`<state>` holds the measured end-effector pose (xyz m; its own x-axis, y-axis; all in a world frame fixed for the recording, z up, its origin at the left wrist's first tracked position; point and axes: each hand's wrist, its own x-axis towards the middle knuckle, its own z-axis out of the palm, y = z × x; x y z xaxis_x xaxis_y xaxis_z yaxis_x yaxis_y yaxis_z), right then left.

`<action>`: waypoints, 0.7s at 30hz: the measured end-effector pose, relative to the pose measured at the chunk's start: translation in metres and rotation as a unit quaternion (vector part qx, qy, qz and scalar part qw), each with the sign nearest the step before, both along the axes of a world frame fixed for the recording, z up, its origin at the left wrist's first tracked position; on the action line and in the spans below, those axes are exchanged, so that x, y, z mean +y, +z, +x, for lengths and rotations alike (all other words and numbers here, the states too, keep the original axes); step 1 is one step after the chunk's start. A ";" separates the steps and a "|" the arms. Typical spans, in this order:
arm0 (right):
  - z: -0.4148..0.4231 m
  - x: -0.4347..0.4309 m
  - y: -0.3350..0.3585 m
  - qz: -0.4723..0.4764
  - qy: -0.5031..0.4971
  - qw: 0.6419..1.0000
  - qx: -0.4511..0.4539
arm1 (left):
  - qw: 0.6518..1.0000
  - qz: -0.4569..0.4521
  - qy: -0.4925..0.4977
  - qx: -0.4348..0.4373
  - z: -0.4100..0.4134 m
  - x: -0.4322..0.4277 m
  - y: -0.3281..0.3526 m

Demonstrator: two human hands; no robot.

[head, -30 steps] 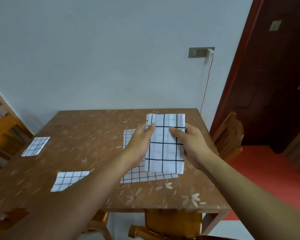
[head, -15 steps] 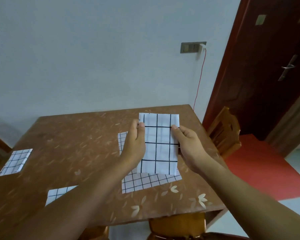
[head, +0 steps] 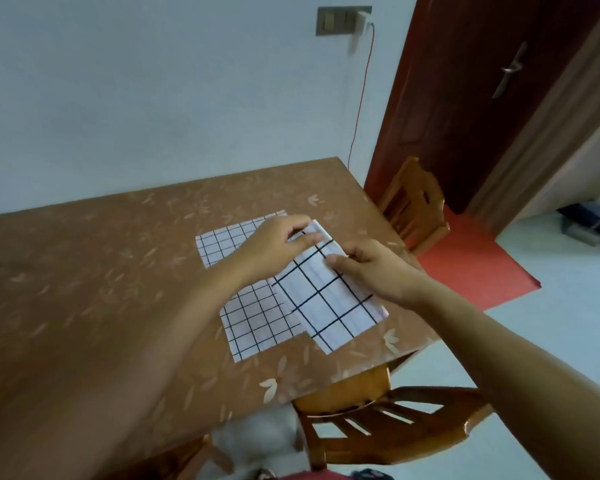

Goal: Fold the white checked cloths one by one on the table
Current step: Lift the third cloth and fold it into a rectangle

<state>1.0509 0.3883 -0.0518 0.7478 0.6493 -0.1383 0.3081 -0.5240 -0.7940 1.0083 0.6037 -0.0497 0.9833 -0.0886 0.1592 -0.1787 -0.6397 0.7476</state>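
At the right end of the bench [head: 84, 271], close to its near corner, I see the folded checked cloth [head: 329, 303] held between both bare hands. It is a long white strip with bold black grid lines, lying at a slant, its far end up by the fingers and its near end toward the bench edge. My left grip [head: 274, 247] is narrow. Its thumb and curled fingers pinch the far corner of the strip, where the layered edge lifts a little. My right grip [head: 378, 268] is likewise closed on the strip, its thumb laid on top at the right long edge and its fingers curled round beneath. From this view I cannot tell whether the near end of the strip rests on the surface or hangs just above it.

Under it lies a flat checked cloth [head: 257, 320] with a finer grid, spread on the bench. The strip crosses its right side, and my left forearm covers its middle.

Beyond the bench corner stands a wooden chair [head: 416, 206], and a second chair [head: 395, 420] sits tucked in at the near edge. A dark red door [head: 465, 98] with a metal handle [head: 511, 72] fills the right of the view, and a red mat [head: 471, 265] lies on the floor before it. On the pale wall a switch plate [head: 336, 20] carries a thin red cable [head: 361, 98] running down behind the bench
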 end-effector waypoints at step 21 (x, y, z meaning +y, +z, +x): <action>0.105 -0.086 -0.189 0.039 -0.224 0.945 0.233 | 0.921 -0.163 0.217 0.278 0.027 -0.071 -0.188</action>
